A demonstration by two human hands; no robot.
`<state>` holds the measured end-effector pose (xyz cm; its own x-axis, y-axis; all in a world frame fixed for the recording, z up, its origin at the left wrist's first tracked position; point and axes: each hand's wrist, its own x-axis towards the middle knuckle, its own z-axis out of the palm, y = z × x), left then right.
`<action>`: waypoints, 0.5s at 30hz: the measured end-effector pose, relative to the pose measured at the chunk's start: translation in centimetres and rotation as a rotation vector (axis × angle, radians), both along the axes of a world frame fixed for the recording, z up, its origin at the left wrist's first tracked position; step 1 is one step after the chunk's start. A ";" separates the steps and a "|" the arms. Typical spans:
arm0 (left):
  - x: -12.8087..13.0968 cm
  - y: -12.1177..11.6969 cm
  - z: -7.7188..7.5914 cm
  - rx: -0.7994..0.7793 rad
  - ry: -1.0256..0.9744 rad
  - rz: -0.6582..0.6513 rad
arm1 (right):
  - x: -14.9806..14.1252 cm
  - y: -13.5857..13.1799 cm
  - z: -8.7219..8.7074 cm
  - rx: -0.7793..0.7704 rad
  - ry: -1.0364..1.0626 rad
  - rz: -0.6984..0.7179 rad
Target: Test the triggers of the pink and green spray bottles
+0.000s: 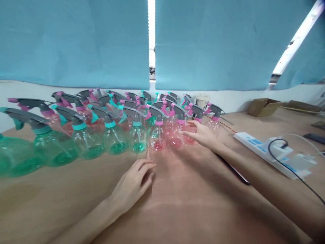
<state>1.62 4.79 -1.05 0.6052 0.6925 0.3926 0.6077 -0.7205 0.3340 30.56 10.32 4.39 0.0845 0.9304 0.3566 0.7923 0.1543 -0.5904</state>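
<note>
Several clear plastic spray bottles with grey trigger heads stand crowded in rows on a tan table (45,203). Green-tinted ones with teal collars fill the left, such as a bottle (138,137), while pink-tinted ones with pink collars stand on the right, such as a bottle (176,135). My right hand (200,135) reaches in from the right, its extended fingertips at or just beside that pink bottle and gripping nothing. My left hand (133,183) lies on the tabletop just in front of the rows, fingers lightly curled, holding nothing. The back rows are partly hidden.
A white power strip (262,152) with plugged-in white adapters and a black cable (286,166) lies to the right. A paper cup (202,101) and a cardboard box (264,106) stand at the back, before blue curtains (76,40).
</note>
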 end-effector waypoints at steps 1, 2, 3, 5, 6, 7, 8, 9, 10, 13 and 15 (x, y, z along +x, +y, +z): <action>0.0 0.0 0.0 -0.007 -0.003 0.006 | -0.3 0.5 -0.4 -0.006 0.012 0.008; 0.0 -0.1 0.0 -0.014 -0.005 0.011 | -0.7 0.9 -0.7 -0.009 0.020 0.013; 0.0 -0.1 0.1 -0.017 -0.008 0.015 | -1.0 1.2 -1.0 -0.007 0.025 0.016; -0.1 -0.1 0.0 -0.015 -0.017 0.018 | -1.7 1.8 -1.4 0.006 0.018 0.019; -0.1 -0.1 0.1 -0.014 -0.022 0.019 | -1.9 2.0 -1.5 0.014 0.013 0.018; -0.1 -0.2 0.1 -0.016 -0.026 0.022 | -2.0 2.0 -1.7 0.020 0.010 0.017; -0.2 -0.2 0.1 -0.020 -0.031 0.027 | -2.1 2.0 -1.8 0.025 0.009 0.019; -0.2 -0.2 0.2 -0.025 -0.037 0.035 | -2.1 1.9 -1.8 0.029 0.011 0.027; -0.3 -0.3 0.3 -0.031 -0.045 0.043 | -2.0 1.7 -1.9 0.033 0.010 0.034; -0.1 -0.7 0.7 -0.069 -0.091 0.071 | -1.6 0.0 -1.8 0.031 0.015 0.069; 0.3 -1.2 0.8 -0.164 -0.176 0.111 | -1.3 -1.9 -1.6 0.019 0.036 0.116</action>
<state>1.94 3.55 -0.27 0.4545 0.8137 0.3624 0.6019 -0.5805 0.5484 29.29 8.47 2.76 -0.0101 0.9279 0.3728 0.7467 0.2549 -0.6144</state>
